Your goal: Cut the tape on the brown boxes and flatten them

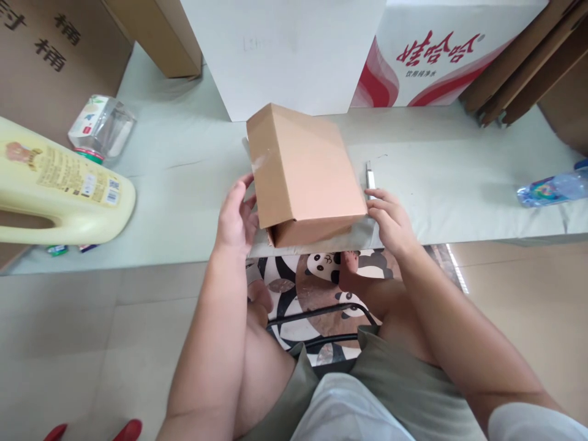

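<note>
A brown cardboard box (316, 165) sits near the front edge of the covered table, turned at a slight angle, with a gap showing under its lid panel at the near left corner. My left hand (236, 217) is curled against the box's left side, some fingertips hidden behind it. At the near right corner, the fingers of my right hand (389, 217) press on the box. Just beyond those fingers lies a slim utility knife (370, 174), its lower part covered by my right hand.
A large white carton (289, 55) and a red-and-white water carton (427, 61) stand behind. On the left are a yellow jug (68, 190) and a clear plastic container (103, 125). A plastic bottle (554, 187) lies at right, below folded cardboard (519, 67).
</note>
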The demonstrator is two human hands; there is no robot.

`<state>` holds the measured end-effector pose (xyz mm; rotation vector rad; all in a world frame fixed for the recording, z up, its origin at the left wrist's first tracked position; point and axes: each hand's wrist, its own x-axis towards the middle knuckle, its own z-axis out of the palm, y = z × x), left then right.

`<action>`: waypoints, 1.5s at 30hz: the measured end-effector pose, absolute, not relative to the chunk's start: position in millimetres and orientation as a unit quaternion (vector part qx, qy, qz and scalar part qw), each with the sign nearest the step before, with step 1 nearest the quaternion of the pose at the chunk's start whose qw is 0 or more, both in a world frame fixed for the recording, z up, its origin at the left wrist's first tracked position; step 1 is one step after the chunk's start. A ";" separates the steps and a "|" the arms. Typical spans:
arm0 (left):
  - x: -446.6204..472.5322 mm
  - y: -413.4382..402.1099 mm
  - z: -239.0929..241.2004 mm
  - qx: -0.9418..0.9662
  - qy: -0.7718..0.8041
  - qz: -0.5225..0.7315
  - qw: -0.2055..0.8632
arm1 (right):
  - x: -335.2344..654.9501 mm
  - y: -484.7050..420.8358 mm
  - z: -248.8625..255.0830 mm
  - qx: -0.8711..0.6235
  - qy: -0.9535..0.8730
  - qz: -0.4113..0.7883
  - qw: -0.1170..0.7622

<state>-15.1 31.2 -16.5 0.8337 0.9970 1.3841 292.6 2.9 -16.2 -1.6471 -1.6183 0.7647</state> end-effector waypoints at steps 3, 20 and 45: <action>-15.1 29.2 -14.1 0.375 0.438 0.584 0.572 | 290.3 -1.4 -15.9 -0.555 -0.616 0.387 0.403; -21.7 33.1 -11.7 0.387 0.555 0.558 0.481 | 279.9 -1.1 -31.4 -0.567 -0.600 0.332 0.456; -18.8 22.9 2.3 0.410 0.540 0.551 0.488 | 270.0 -3.8 -19.0 -0.568 -0.526 0.394 0.496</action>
